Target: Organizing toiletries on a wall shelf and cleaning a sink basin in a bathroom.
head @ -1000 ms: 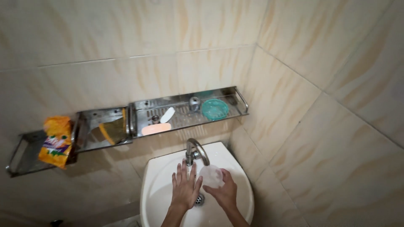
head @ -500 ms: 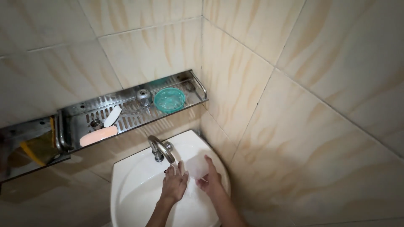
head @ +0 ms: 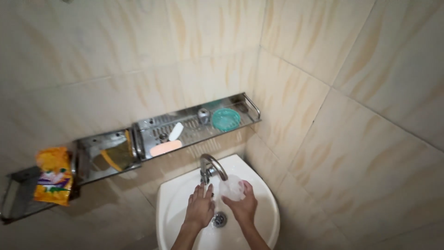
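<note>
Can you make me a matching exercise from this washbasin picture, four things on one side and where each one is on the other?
Things:
1. clear cup
2. teal dish
3. orange packet
4. tap

Places:
A. far left shelf
B. in the right hand
C. right end of the metal shelf
D. back rim of the white basin

Pairs: 1-B, 2-C, 3-A, 4-D

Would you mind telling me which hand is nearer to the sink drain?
Left. The left hand hovers just left of the drain; the right hand, holding a clear cup, is slightly farther right.
</note>
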